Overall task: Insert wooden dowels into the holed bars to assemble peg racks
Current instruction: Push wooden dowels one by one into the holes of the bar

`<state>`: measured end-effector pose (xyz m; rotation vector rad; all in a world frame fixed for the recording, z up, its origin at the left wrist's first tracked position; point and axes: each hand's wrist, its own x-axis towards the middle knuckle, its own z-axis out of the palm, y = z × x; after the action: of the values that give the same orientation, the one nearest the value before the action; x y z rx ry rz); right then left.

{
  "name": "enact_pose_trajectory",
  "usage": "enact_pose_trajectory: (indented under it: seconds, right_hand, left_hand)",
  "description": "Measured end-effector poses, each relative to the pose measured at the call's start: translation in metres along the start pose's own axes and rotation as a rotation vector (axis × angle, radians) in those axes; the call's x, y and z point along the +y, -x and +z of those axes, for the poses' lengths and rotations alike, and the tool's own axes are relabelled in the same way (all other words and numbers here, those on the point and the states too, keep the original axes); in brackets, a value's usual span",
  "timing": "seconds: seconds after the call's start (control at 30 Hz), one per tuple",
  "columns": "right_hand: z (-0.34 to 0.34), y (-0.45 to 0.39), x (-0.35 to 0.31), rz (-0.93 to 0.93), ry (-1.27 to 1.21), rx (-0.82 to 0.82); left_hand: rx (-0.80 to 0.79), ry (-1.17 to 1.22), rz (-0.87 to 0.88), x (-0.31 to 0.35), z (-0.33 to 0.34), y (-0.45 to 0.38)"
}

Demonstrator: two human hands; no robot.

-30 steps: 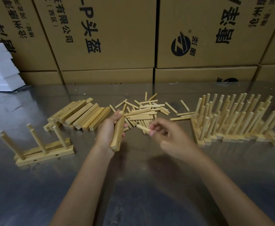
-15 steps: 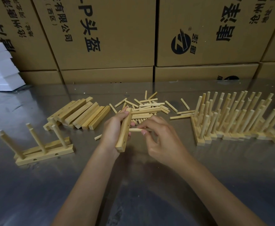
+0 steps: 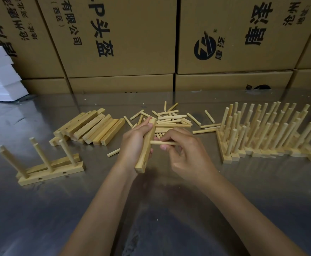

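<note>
— Gripping the holed bar (image 3: 146, 147) in our left hand (image 3: 135, 143), we had the fingers wrapped round its middle and the thumb up near its top end; the bar stood nearly upright, tilted a little, above the middle of the table (image 3: 169, 209).

— And our right hand (image 3: 185, 152)?

— Pinching one dowel (image 3: 163, 143) between thumb and fingertips, the other fingers curled under. The dowel lay level, its left tip touching the bar's side at about mid-height. We could not tell whether it had entered a hole.

— How many bars did we count?

— One in hand. A heap of bare bars (image 3: 93, 128) lay toward the table's far left, roughly eight or nine; the overlap kept us from an exact number.

— Racks?

— Near the left edge stood one rack (image 3: 49, 169) with three pegs showing, a second bar lying just behind it. Toward the right edge a packed row of finished racks (image 3: 267, 133) stood peg-up, too crowded to count.

— Loose dowels?

— A pile (image 3: 171, 119) at the far middle, a couple of dozen perhaps, and one stray dowel (image 3: 113, 152) beside our left wrist. Both forearms reached in from the near edge, converging.
</note>
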<state>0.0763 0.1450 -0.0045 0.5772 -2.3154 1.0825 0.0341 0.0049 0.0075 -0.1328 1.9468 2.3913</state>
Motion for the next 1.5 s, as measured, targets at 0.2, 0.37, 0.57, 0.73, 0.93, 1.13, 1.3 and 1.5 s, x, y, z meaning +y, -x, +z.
enact_pose_trajectory:
  seconds: [0.2, 0.37, 0.57, 0.73, 0.93, 1.13, 1.3, 1.5]
  right_hand:
    - [-0.004, 0.000, -0.001, 0.017, -0.018, -0.018]
    - [-0.004, -0.002, 0.002, 0.015, 0.032, 0.002]
    - [0.001, -0.003, 0.005, -0.033, 0.329, 0.086]
    - [-0.004, -0.001, 0.016, 0.006, 0.319, 0.250]
    - [0.034, 0.007, 0.031, 0.085, 0.344, -0.089]
    - [0.074, -0.034, 0.014, -0.004, 0.302, -0.270]
    - [0.074, -0.043, 0.002, -0.162, 0.589, -0.445]
    - [0.031, -0.027, -0.008, 0.065, 0.455, -0.412]
  left_hand:
    - [0.000, -0.035, 0.026, -0.004, 0.002, -0.001]
    - [-0.019, -0.054, 0.019, -0.005, 0.001, -0.004]
    - [0.066, 0.049, -0.044, -0.007, -0.006, -0.012]
    - [0.182, 0.221, -0.101, -0.001, -0.032, -0.023]
    - [0.214, 0.318, -0.070, 0.003, -0.056, -0.030]
    - [0.216, 0.297, -0.074, -0.001, -0.060, -0.033]
    - [0.232, 0.308, -0.066, -0.001, -0.061, -0.035]
    - [0.229, 0.313, -0.095, -0.001, -0.056, -0.034]
